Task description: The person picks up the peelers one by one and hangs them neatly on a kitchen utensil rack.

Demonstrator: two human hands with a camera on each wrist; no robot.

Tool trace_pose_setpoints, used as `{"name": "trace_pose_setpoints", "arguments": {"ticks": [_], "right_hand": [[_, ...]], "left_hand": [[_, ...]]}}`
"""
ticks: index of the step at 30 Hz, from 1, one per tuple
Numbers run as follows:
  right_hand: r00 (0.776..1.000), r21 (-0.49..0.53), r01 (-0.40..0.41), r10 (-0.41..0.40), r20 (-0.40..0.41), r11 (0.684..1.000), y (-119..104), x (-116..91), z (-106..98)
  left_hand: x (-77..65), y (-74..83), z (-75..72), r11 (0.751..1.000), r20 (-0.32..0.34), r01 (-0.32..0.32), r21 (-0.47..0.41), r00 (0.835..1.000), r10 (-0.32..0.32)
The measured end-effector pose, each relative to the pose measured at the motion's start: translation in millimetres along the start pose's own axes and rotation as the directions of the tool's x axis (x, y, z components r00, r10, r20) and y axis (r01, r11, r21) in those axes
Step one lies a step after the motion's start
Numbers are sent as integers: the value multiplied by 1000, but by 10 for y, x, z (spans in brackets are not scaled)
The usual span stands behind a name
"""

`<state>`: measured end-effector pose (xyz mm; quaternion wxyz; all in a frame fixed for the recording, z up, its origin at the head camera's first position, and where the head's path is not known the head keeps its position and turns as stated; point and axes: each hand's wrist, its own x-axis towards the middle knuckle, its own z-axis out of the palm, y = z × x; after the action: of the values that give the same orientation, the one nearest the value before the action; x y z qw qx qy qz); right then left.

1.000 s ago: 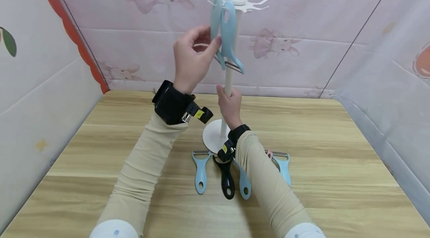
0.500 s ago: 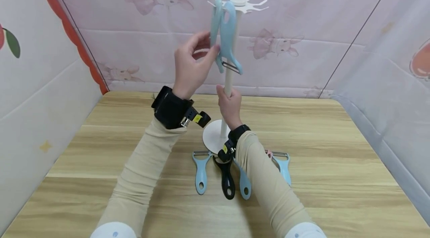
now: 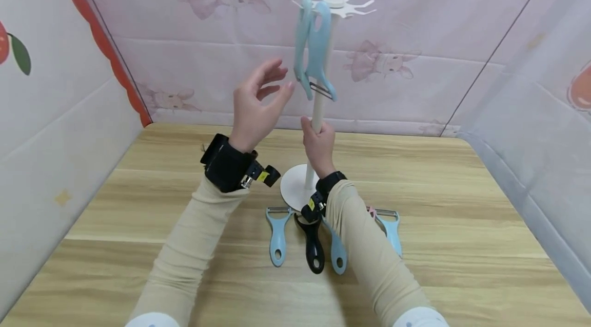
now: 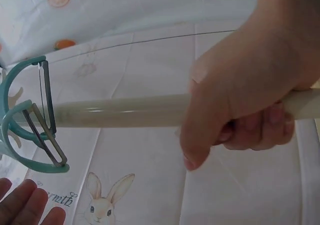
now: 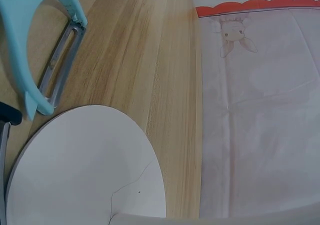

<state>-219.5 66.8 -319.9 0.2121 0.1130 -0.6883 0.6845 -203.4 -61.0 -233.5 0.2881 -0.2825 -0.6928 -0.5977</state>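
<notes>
Two light blue peelers hang side by side from the left hooks of a white rack [image 3: 353,8]: an outer peeler [image 3: 302,42] and an inner peeler [image 3: 318,47] nearer the pole. My left hand [image 3: 258,103] is just left of them, fingers parted and holding nothing; its fingertips [image 4: 30,200] show beside the peeler heads in the left wrist view. Lower down, my right hand [image 3: 319,146] grips the rack's pole [image 4: 125,111], thumb and fingers wrapped around it. The round white base [image 5: 90,160] stands on the table.
On the wooden table [image 3: 461,239], in front of the base, lie a blue peeler [image 3: 277,239], a black peeler [image 3: 315,250], another blue peeler [image 3: 338,255] and, right of my forearm, one more blue peeler [image 3: 392,232]. A patterned curtain [image 3: 208,60] stands behind.
My left hand has let go of the outer peeler and drawn back left and down; that peeler sank slightly and now hangs from its hook. My right hand keeps its grip on the pole.
</notes>
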Motion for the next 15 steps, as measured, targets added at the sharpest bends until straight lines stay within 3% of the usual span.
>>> {"name": "trace_pose_setpoints", "arguments": {"ticks": [8,15], "right_hand": [[1000,17,-21,21,-8,1000,-7,7,8],[999,-12,-31,31,-8,999,-11,-7,11]], "left_hand": [[-214,-77,-98,997,17,-46,59,999,45],[-453,-152,-159,976,50,-167,139,986,162]]}}
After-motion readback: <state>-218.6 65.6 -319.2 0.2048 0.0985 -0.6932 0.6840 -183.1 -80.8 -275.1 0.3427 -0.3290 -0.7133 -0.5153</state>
